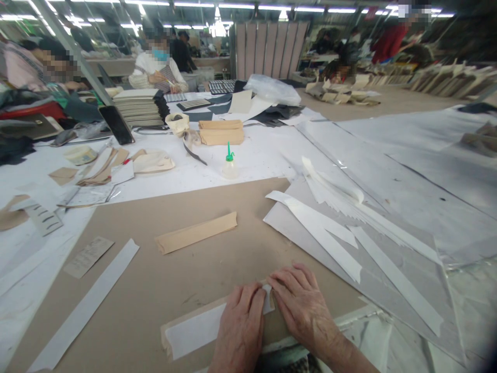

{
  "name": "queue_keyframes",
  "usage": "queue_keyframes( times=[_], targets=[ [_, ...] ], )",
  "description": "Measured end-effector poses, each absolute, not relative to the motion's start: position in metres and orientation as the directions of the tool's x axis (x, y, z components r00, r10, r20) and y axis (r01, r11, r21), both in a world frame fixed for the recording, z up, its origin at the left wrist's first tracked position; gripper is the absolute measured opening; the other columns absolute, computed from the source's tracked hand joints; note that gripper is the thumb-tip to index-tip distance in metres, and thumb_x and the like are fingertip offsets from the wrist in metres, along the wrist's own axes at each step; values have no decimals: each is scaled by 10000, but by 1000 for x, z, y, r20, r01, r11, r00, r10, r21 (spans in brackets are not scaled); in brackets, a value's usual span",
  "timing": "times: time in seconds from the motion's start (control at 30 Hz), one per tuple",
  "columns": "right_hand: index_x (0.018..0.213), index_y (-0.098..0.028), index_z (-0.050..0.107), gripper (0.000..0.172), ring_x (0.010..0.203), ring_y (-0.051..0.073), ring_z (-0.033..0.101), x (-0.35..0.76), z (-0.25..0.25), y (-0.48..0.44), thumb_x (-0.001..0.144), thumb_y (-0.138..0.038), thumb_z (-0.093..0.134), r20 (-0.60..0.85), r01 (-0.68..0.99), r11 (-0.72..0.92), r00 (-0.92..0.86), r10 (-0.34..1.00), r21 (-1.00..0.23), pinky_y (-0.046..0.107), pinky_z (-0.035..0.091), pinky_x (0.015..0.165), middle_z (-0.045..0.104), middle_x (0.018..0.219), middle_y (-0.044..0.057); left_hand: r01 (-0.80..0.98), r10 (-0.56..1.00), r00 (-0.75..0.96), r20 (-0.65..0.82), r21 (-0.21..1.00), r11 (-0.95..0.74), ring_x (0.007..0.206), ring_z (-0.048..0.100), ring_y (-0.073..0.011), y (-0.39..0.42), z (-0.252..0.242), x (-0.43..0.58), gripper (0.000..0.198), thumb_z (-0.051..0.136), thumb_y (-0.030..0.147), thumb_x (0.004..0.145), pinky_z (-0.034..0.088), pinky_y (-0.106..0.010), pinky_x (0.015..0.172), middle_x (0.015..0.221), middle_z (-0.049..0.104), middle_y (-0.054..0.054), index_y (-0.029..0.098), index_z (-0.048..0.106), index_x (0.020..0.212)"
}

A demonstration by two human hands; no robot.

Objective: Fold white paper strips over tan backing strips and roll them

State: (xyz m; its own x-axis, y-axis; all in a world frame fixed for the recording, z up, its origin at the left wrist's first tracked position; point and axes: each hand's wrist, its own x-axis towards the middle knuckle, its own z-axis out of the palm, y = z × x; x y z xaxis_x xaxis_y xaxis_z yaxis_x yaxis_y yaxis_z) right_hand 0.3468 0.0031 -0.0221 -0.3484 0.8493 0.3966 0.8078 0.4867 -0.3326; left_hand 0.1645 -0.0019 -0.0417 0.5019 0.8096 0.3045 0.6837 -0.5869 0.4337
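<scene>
Near the board's front edge lies a tan strip [165, 339] with a narrower white strip [198, 330] on top of it. My left hand [241, 326] presses down across both strips, its fingertips closed at their right end. Beside it, my right hand [305, 305] has its fingers bent around the right end of the tan strip, close to my left fingertips. The hands cover part of the strips there. Farther up the brown board [132, 290] rests a small stack of tan strips [197, 232]. A long white strip [87, 305] lies to the left.
On the right, several white strips [399, 280] lie on a grey sheet [388, 313]. A green-tipped bottle [230, 167] stands beyond the board. Behind it are stacked tan pieces [221, 135], a leaning phone [116, 125] and piled panels [137, 109]. Other people work farther back.
</scene>
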Motion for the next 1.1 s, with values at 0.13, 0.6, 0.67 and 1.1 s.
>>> queue_keyframes(
  times=[0.13, 0.6, 0.67, 1.1],
  targets=[
    [1146, -177, 667, 250, 1055, 256, 548, 344, -26, 1, 966, -156, 494, 396, 828, 467, -334, 855, -310, 522, 293, 1091, 682, 1077, 82, 683, 804, 508, 310, 424, -595, 978, 574, -248, -1, -43, 165, 292, 468, 55, 926, 558, -411, 869, 1158, 623, -111, 129, 559, 1193],
    [1221, -174, 623, 330, 1098, 271, 557, 340, -27, -8, 938, -105, 467, 338, 858, 372, -254, 906, -353, 470, 447, 972, 650, 1183, 113, 684, 800, 508, 319, 415, -600, 996, 585, -235, -2, -40, 164, 312, 406, 49, 939, 552, -409, 884, 1161, 622, -116, 128, 553, 1204],
    [1246, -180, 600, 348, 1114, 255, 563, 344, -26, -8, 931, -100, 475, 317, 829, 363, -239, 918, -424, 429, 492, 942, 629, 1211, 114, 685, 805, 505, 312, 422, -594, 1005, 581, -237, -3, -41, 164, 310, 418, 55, 942, 549, -412, 889, 1168, 619, -118, 127, 550, 1213],
    [1228, -224, 636, 431, 1014, 234, 557, 345, -25, -26, 907, -12, 442, 388, 769, 408, -226, 893, -492, 405, 498, 866, 604, 1088, 89, 685, 813, 500, 297, 438, -582, 1030, 569, -243, -4, -43, 163, 324, 476, 50, 928, 546, -418, 899, 1186, 617, -114, 128, 556, 1232]
  ],
)
